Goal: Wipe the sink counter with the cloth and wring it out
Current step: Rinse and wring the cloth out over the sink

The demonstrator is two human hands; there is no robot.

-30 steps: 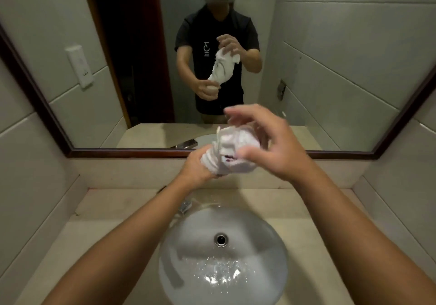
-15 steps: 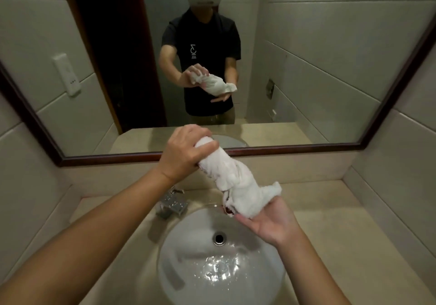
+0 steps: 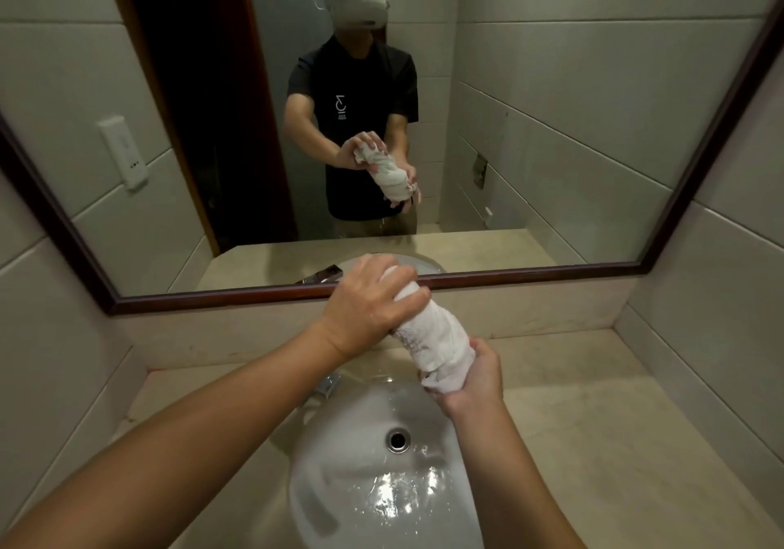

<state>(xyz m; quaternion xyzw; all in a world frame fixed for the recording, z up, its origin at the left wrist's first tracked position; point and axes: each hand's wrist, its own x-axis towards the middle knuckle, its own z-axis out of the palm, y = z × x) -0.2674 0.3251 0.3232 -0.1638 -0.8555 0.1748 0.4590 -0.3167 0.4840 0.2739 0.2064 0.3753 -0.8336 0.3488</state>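
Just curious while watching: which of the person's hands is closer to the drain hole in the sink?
Right. The right hand holds the cloth's lower end just above the drain; the left hand grips the upper end, up by the mirror.

Dark wood-framed mirror [image 3: 551,124] spans the wall above the backsplash, reflecting grey wall tiles [image 3: 594,81], a dark doorway [image 3: 203,81] with a brown frame, and a white wall switch plate [image 3: 123,151]. A small metal wall fitting [image 3: 480,170] also shows in the reflection on the right-hand tiles. Chrome faucet [image 3: 329,384] sits at the back left of the basin, partly hidden, its top reflected at the mirror's lower edge; a round metal drain [image 3: 398,440] sits in the basin floor.
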